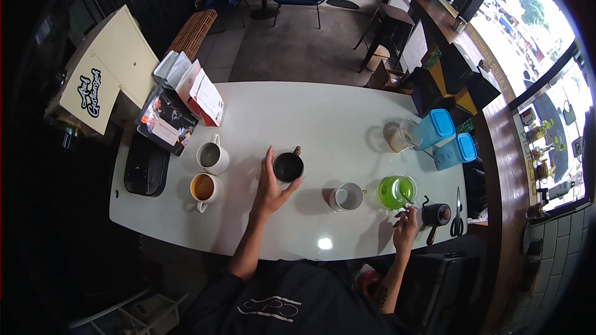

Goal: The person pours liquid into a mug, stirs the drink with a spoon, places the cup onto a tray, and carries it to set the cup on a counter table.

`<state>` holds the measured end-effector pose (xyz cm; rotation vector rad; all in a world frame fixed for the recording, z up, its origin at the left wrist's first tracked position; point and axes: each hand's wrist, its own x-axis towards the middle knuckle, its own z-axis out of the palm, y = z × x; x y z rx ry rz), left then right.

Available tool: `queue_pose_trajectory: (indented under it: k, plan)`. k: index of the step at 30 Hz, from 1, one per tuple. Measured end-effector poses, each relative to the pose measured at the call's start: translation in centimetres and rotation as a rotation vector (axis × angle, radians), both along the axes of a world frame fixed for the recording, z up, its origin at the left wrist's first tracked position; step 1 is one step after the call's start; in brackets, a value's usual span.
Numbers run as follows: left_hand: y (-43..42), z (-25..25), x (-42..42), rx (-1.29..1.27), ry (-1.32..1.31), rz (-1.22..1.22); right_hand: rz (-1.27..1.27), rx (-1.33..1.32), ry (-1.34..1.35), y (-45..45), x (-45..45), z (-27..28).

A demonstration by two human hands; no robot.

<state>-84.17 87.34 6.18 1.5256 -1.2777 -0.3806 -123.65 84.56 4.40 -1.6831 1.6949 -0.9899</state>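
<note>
My left hand (pixel 271 187) is wrapped round a dark-rimmed cup (pixel 288 167), its inside black, at the middle of the white table. At the right, my right hand (pixel 406 228) has its fingers pinched at the near side of a glass vessel of bright green liquid (pixel 395 192), on what looks like the handle of a spoon standing in it. Between the hands sits a white mug (pixel 347 196), whose contents I cannot make out. Two more mugs stand left of my left hand: a grey-white one (pixel 212 157) and one with brown liquid (pixel 203 187).
Blue-lidded containers (pixel 434 125) and a glass jar (pixel 399 135) stand at the back right. A small dark pot (pixel 436 214) and scissors (pixel 458 213) lie at the right edge. At the left are a cream machine (pixel 102 68), cards (pixel 208 96) and a black tray (pixel 146 167).
</note>
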Motion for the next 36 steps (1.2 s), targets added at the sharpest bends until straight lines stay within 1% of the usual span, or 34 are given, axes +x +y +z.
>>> queue_pose_trajectory:
  k: [1,2,4,5,6,8,10,12,14,15,16,17,19,21,24,28,30,34,36]
  plan:
    - [1.0,1.1,0.6,-0.003,-0.059,0.028,-0.014,0.036,-0.008,0.0,0.3,0.4]
    - [2.1,2.7,1.6,0.0,-0.06,0.037,-0.005,0.038,-0.008,0.0,0.3,0.3]
    - [4.2,5.6,4.5,0.001,0.105,0.06,-0.003,0.015,-0.015,0.0,-0.1,-0.3]
    - [5.1,5.9,6.7,-0.036,0.085,0.103,-0.026,-0.058,-0.025,-0.1,0.1,-0.7]
    - [6.0,6.3,9.0,-0.073,0.063,0.15,-0.021,-0.062,-0.029,-0.1,0.3,-0.4]
    - [7.0,7.5,12.8,-0.102,0.159,0.26,-0.012,-0.09,-0.041,-0.3,0.1,-0.8]
    - [7.9,6.9,17.1,-0.017,0.121,0.245,-0.012,-0.039,-0.041,-0.3,0.2,-0.2]
    - [8.1,3.9,21.0,0.12,0.204,0.189,0.008,-0.063,-0.037,-0.4,0.0,-0.4]
    - [7.8,2.0,22.3,0.206,0.281,0.165,0.011,-0.037,-0.063,-0.5,-0.4,-0.8]
    - [7.7,0.8,22.8,0.202,0.277,0.172,0.021,-0.044,-0.066,-0.6,-0.5,-0.9]
    - [7.6,-0.4,23.3,0.18,0.357,0.084,0.028,-0.049,-0.068,-0.6,-0.6,-1.0]
    - [7.4,-0.3,23.4,0.159,0.436,-0.007,0.028,-0.05,-0.072,-0.7,-0.8,-1.2]
    - [6.9,-0.7,23.0,0.155,0.42,-0.038,0.068,0.009,-0.032,-0.8,-1.4,-1.7]
    - [6.5,-0.1,21.8,0.183,0.418,-0.077,0.065,-0.02,-0.022,-0.8,-1.5,-2.0]
    - [6.5,-0.1,21.8,0.181,0.487,-0.064,0.042,-0.043,-0.016,-0.8,-0.8,-1.3]
    - [6.2,-0.2,21.3,0.238,0.489,-0.064,0.008,-0.029,0.031,-0.5,-0.4,-0.7]
    - [6.0,0.1,20.5,0.255,0.437,-0.075,0.024,-0.052,0.037,-0.4,-0.3,-0.4]
    - [5.7,0.1,18.5,0.266,0.45,-0.086,0.006,-0.066,-0.015,-0.5,-0.7,-1.6]
    - [5.7,0.1,17.5,0.256,0.512,-0.082,-0.006,-0.061,-0.017,-0.3,-0.4,-1.3]
